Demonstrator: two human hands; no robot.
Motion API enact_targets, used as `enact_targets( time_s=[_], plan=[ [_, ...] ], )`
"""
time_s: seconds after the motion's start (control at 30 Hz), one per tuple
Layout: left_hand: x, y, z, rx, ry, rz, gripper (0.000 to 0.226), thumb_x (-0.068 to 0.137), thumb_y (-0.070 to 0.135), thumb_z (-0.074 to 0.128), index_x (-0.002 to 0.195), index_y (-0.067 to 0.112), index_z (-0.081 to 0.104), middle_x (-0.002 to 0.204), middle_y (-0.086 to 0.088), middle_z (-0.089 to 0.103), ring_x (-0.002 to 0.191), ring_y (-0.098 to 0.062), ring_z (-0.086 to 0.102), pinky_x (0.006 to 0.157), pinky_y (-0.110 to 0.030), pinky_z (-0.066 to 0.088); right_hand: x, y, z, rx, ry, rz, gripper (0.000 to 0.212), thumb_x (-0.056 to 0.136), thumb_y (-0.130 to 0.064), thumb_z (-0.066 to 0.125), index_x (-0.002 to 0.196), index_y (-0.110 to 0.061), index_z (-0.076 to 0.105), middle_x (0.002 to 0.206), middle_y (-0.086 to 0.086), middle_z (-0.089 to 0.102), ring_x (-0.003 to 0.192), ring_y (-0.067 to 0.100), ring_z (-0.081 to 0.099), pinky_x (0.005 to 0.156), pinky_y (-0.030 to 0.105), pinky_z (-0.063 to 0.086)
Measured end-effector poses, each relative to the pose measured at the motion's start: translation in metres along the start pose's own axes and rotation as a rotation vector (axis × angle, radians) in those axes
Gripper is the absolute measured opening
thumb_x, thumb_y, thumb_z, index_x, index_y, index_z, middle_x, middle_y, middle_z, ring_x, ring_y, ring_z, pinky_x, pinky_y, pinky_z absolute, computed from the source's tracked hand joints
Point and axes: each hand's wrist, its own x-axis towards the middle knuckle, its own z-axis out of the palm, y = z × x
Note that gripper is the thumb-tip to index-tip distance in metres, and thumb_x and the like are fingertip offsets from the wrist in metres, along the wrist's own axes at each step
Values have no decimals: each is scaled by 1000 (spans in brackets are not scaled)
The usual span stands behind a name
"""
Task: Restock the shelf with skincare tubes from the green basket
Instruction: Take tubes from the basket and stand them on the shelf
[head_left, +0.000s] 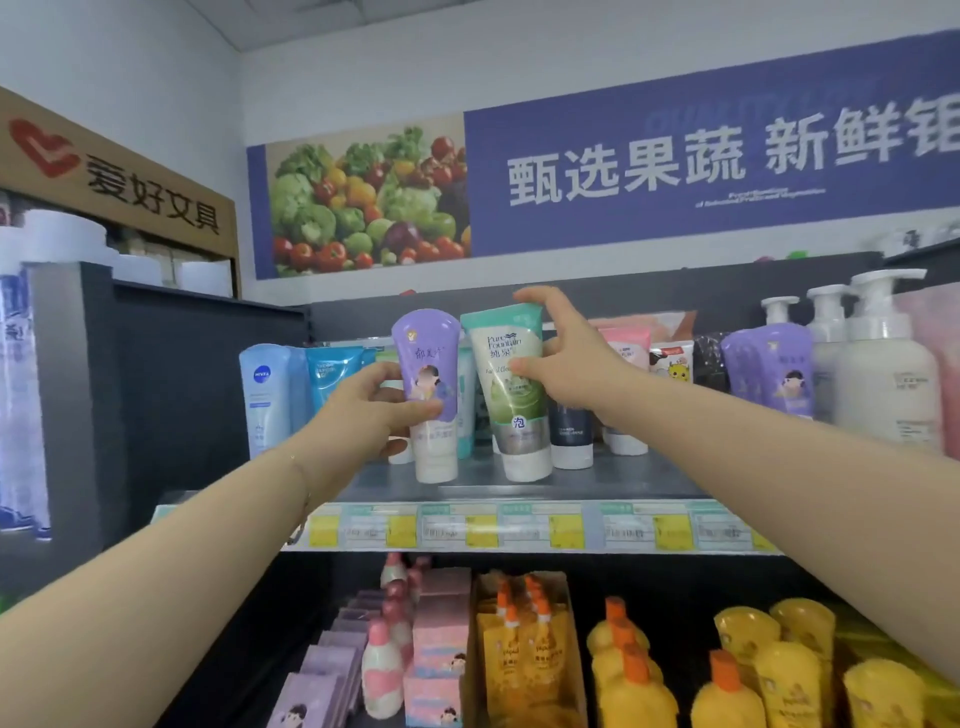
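Left hand grips purple tube from its 8 o'clock side. Right hand pinches green tube from 3 o'clock. Both tubes upright, cap down, at front edge of top shelf, purple just beside green at its 9 o'clock. Count: two tubes held, one per hand. Back row blurred, uncounted. Green basket not in view.

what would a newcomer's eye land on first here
Two bare arms reach up to the top shelf: the left hand grips a purple tube and the right hand pinches a green tube beside it, both cap-down near the shelf's front. Above, a blue banner with a vegetable photo spans the wall. Below, bright yellow bottles fill the lower shelf's right side.
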Motion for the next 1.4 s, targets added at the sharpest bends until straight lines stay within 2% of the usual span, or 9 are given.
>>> enact_targets(
  time_s=[0.07, 0.23, 0.47, 0.53, 0.67, 0.83, 0.97, 1.13, 1.4],
  plan=[
    [9, -5, -5, 0, -13, 4, 32, 82, 15, 72, 112, 16, 60, 106, -9, 71, 96, -27, 67, 92, -42, 50, 6, 4, 8, -72, -14, 4, 61, 85, -4, 64, 126, -42, 38, 94, 8, 63, 78, 23, 65, 65, 32, 55],
    [29, -13, -14, -20, -28, 10, 33, 83, 15, 71, 113, 13, 59, 103, -9, 71, 82, -20, 60, 73, -30, 49, 22, 15, 19, -187, 0, 20, 54, 87, -10, 63, 124, -39, 36, 74, -5, 50, 70, 17, 55, 66, 30, 51],
    [43, -22, -19, -12, -50, -2, 31, 83, 15, 72, 111, 16, 59, 101, -8, 72, 83, -21, 63, 73, -29, 51, 30, 6, 18, -462, -98, -20, 49, 89, -13, 64, 125, -22, 32, 76, -3, 47, 61, 8, 47, 48, 19, 37],
    [45, -23, -18, -4, -53, -6, 30, 83, 16, 72, 110, 17, 59, 101, -8, 72, 85, -22, 63, 76, -31, 52, 33, -2, 17, -555, -133, -39, 49, 87, -14, 66, 122, -18, 32, 90, 2, 48, 65, 12, 48, 44, 16, 40],
    [49, -23, -16, -6, -74, -7, 28, 82, 15, 72, 108, 16, 60, 102, -11, 71, 82, -22, 61, 76, -32, 50, 44, -15, 16, -828, -167, -107, 55, 75, -21, 77, 113, -15, 39, 113, 4, 43, 87, 24, 51, 72, 36, 46],
    [52, -23, -13, -8, -82, -1, 29, 82, 16, 73, 108, 15, 60, 104, -13, 70, 80, -21, 59, 74, -30, 50, 51, -29, 21, -1272, -212, -220, 67, 67, -35, 83, 116, -16, 40, 114, 1, 50, 91, 21, 41, 73, 35, 36],
    [53, -26, -12, 0, -91, -4, 31, 82, 16, 72, 109, 15, 59, 105, -13, 70, 84, -22, 61, 75, -31, 50, 56, -30, 26, -1481, -250, -324, 88, 67, -46, 80, 139, -27, 32, 123, 0, 48, 113, 24, 48, 81, 36, 37],
    [57, -32, -17, 24, -77, -13, 28, 82, 18, 73, 107, 16, 60, 105, -12, 70, 84, -22, 60, 75, -31, 51, 65, -35, 19, -1266, -302, -138, 86, 63, -35, 87, 135, -26, 42, 123, 0, 51, 111, 25, 53, 80, 36, 45],
    [64, -36, -24, 50, -71, -16, 27, 83, 19, 71, 107, 16, 59, 101, -9, 71, 90, -24, 63, 83, -36, 53, 77, -34, 18, -1185, -269, -77, 64, 72, -23, 83, 127, -16, 53, 129, 1, 53, 94, 19, 50, 70, 27, 34]
  ],
)
